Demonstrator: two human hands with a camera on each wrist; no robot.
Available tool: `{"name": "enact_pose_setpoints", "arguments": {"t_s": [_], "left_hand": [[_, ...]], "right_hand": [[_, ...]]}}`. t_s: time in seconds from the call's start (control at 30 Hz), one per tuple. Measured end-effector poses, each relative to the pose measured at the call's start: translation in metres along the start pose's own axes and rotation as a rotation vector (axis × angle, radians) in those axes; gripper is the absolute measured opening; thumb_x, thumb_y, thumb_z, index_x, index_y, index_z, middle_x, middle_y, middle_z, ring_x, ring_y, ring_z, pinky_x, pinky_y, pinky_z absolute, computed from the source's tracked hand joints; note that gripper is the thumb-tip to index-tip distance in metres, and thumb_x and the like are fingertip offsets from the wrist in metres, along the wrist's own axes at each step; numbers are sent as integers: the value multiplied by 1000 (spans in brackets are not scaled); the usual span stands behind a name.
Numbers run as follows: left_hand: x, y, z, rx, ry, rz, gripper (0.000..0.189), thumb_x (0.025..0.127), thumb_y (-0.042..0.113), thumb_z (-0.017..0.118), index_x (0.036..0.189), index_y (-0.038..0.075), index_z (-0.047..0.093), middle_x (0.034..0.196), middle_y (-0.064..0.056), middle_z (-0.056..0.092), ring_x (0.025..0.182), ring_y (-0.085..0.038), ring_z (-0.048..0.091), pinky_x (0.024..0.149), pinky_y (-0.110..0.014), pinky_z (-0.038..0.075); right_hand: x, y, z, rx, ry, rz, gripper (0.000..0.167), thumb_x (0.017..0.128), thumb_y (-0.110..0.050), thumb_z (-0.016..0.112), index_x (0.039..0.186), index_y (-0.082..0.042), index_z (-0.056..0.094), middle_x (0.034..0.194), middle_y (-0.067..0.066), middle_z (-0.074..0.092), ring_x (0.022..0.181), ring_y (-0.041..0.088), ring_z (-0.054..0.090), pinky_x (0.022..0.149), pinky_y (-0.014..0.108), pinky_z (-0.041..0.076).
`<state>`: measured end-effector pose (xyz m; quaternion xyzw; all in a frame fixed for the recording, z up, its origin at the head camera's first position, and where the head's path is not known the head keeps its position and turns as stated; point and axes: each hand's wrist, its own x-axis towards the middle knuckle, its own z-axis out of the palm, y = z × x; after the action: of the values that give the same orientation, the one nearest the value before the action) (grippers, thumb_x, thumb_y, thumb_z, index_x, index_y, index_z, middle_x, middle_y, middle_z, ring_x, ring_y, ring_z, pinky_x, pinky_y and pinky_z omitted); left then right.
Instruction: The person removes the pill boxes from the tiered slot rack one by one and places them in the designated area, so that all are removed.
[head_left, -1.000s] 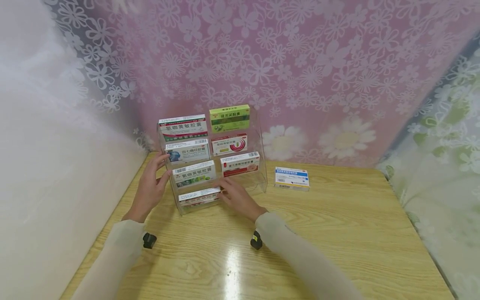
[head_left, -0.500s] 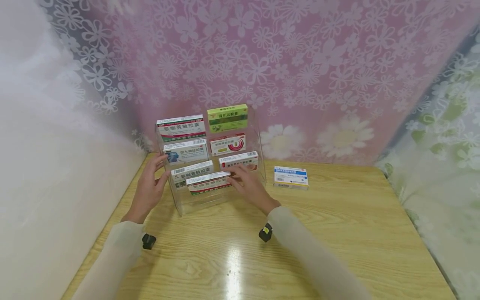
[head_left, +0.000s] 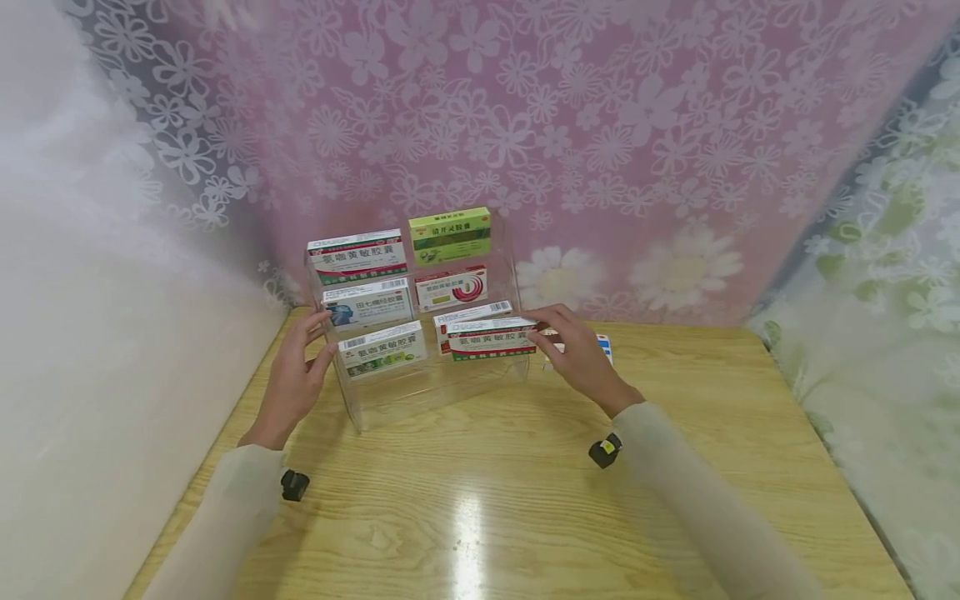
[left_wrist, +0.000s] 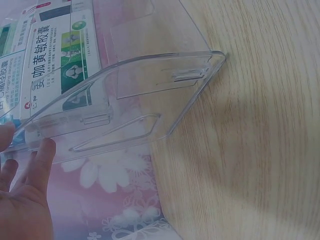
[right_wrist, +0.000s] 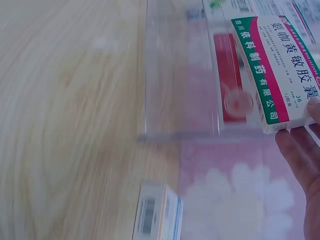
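Observation:
In the head view, a clear plastic stepped display rack [head_left: 431,396] stands on the table, bearing several medicine boxes. My left hand [head_left: 291,387] grips its left side, the thumb and fingertips at the side panel [left_wrist: 120,107] in the left wrist view. My right hand [head_left: 581,358] pinches the right end of a white, red and green medicine box [head_left: 491,342]. That box is held in front of the rack's right column and overlaps a red-and-white medicine box [head_left: 472,314] there. In the right wrist view, the held medicine box [right_wrist: 277,70] is tilted, thumb on its face.
A white-and-blue medicine box [right_wrist: 157,212] lies on the wooden table [head_left: 420,508] right of the rack, partly hidden by my right hand in the head view. A green box [head_left: 450,236] tops the rack's right column. A pink floral cloth [head_left: 600,142] hangs behind.
My right hand has lifted the white, red and green medicine box out of the rack's bottom left tier and carried it to the right. The left hand stays at the rack's side.

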<state>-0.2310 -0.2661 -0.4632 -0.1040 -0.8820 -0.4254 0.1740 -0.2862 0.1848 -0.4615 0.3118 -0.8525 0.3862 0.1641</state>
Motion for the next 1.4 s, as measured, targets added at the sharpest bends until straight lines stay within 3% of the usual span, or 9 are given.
{"name": "enact_pose_setpoints", "arguments": {"t_s": [0.2, 0.33, 0.43, 0.57, 0.67, 0.83, 1.07, 1.2, 1.4], "left_hand": [[-1, 0, 0, 0, 2, 6, 55, 115, 12, 57, 167, 14, 41, 178, -22, 25, 152, -51, 47, 103, -75, 55], [-1, -1, 0, 2, 5, 8, 54, 114, 11, 57, 166, 13, 41, 178, -22, 25, 152, -51, 47, 102, -74, 56], [-1, -1, 1, 0, 4, 6, 54, 114, 11, 57, 166, 13, 41, 178, -22, 25, 152, -51, 47, 103, -74, 55], [-2, -3, 1, -9, 1, 6, 54, 115, 12, 56, 167, 14, 41, 178, -21, 25, 152, -51, 47, 103, -75, 55], [-2, -4, 1, -18, 5, 7, 54, 115, 13, 56, 167, 15, 41, 178, -21, 26, 151, -52, 47, 103, -75, 55], [-2, -4, 0, -31, 8, 2, 54, 115, 14, 57, 167, 16, 41, 178, -20, 26, 152, -51, 46, 104, -75, 54], [-1, -1, 0, -31, 0, 1, 54, 115, 14, 56, 167, 14, 41, 178, -21, 25, 152, -52, 45, 104, -76, 53], [0, -2, 0, -18, 1, 7, 54, 115, 14, 56, 167, 14, 41, 178, -21, 25, 152, -52, 45, 103, -75, 54], [0, -2, 0, -13, 3, 10, 54, 115, 13, 56, 167, 13, 41, 178, -22, 26, 152, -52, 46, 102, -75, 55]], "right_hand": [[-15, 22, -29, -86, 31, 43, 41, 107, -9, 71, 147, -14, 66, 134, 12, 67, 114, 30, 73, 87, 47, 69], [-28, 38, -47, -101, 60, 114, 40, 109, -11, 69, 149, -12, 65, 141, 14, 66, 116, 33, 72, 86, 49, 68], [-38, 51, -60, -91, 84, 183, 41, 110, -12, 67, 150, -10, 64, 143, 17, 64, 118, 34, 70, 85, 32, 67], [-52, 68, -75, -71, 105, 258, 41, 112, -15, 64, 153, -9, 62, 142, 19, 63, 119, 38, 68, 83, 5, 53], [-61, 81, -86, -63, 115, 288, 42, 113, -18, 62, 154, -8, 60, 141, 21, 62, 119, 41, 68, 83, 0, 50], [-75, 100, -105, -64, 111, 345, 45, 114, -20, 60, 157, -8, 57, 146, 23, 60, 119, 38, 67, 80, 2, 54], [-99, 130, -131, -30, 67, 505, 50, 116, -26, 55, 164, -12, 49, 150, 25, 56, 105, -7, 59, 80, 18, 65], [-112, 146, -142, -15, 32, 578, 54, 118, -32, 50, 168, -12, 43, 150, 28, 54, 99, -10, 57, 81, 26, 67], [-125, 165, -152, 12, -12, 661, 58, 119, -36, 45, 171, -11, 37, 154, 31, 49, 95, -13, 57, 81, 29, 67]]}}
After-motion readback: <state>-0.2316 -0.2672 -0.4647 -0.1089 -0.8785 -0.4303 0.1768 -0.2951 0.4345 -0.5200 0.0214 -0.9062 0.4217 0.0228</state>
